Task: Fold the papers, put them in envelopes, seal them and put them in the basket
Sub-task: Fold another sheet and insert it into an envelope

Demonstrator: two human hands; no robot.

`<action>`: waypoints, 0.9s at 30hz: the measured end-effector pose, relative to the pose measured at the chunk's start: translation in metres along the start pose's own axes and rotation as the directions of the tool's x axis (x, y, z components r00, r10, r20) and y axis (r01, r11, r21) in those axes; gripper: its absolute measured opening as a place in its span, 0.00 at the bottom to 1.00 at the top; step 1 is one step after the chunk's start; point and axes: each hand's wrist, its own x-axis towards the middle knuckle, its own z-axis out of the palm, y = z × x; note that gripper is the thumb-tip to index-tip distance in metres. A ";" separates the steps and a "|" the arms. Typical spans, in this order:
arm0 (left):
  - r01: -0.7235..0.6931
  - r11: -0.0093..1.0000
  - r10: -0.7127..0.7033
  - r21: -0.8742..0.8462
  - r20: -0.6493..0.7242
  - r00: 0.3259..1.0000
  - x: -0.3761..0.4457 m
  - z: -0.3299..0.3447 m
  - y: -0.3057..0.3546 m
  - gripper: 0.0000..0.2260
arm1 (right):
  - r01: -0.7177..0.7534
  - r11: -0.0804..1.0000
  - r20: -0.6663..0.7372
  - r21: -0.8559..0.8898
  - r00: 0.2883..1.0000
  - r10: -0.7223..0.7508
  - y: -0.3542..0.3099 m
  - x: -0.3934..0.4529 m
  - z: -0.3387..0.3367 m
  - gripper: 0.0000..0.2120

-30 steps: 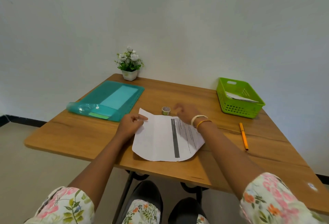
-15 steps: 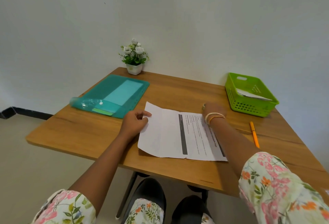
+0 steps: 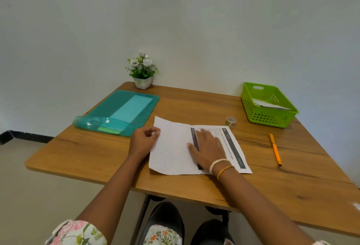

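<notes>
Paper (image 3: 171, 153) lay at the centre of the frame on the counter (image 3: 194, 106), one flap already turned over so that its blank back covered the left part while printed text showed at the right. The right hand (image 3: 206, 149) rested flat on it, fingers straight and spread, pressing along the fold line. The left hand (image 3: 145, 141), fingers curled, pinched the sheet's left edge.

Outward to the right, a small tape roll (image 3: 231, 121) stood just beyond the sheet's far corner, and an orange pen (image 3: 275, 149) lay apart from it. At the upper right, the green basket (image 3: 259, 117) already held at least one white envelope (image 3: 269, 105). At the upper left sat a teal folder (image 3: 124, 112), its contents hard to make out, and a potted flower (image 3: 142, 71) by the wall.

By my judgement, one letter was finished; this sheet was partway through folding, with stuffing, sealing and dropping in the basket left.
</notes>
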 end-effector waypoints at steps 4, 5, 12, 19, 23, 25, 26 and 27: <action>-0.004 0.999 0.003 -0.044 -0.015 1.000 -0.002 -0.003 0.000 0.11 | 0.014 0.999 0.126 -0.033 0.992 -0.010 -0.007 -0.007 0.011 0.32; -0.005 0.998 0.004 -0.065 -0.016 1.000 -0.003 -0.004 0.002 0.13 | 0.007 0.999 0.119 -0.035 0.993 -0.003 -0.008 -0.008 0.013 0.32; 0.017 0.997 -0.017 -0.071 0.000 1.000 -0.008 -0.003 0.007 0.17 | 0.007 0.995 0.019 0.098 1.000 -0.009 -0.014 -0.011 0.012 0.31; 0.003 0.999 -0.005 -0.037 -0.044 0.999 -0.011 -0.003 0.010 0.14 | 0.007 1.000 -0.595 0.030 0.804 0.012 0.015 -0.024 -0.016 0.39; -0.011 1.000 0.010 -0.026 -0.045 0.999 -0.010 -0.003 0.010 0.13 | -0.161 0.987 -0.389 -0.020 0.910 0.140 0.043 -0.024 -0.003 0.41; -0.010 0.999 0.008 -0.038 -0.051 0.999 -0.010 -0.003 0.007 0.13 | -0.195 0.981 -0.277 -0.013 0.943 0.184 0.048 -0.022 0.004 0.37; -0.010 0.998 0.008 -0.054 -0.053 0.999 -0.010 -0.003 0.006 0.13 | -0.204 0.979 -0.251 -0.005 0.948 0.196 0.048 -0.020 0.005 0.36; -0.009 0.996 0.004 -0.090 -0.056 0.998 -0.010 -0.003 0.006 0.14 | -0.213 0.977 -0.248 0.007 0.946 0.208 0.048 -0.019 0.004 0.35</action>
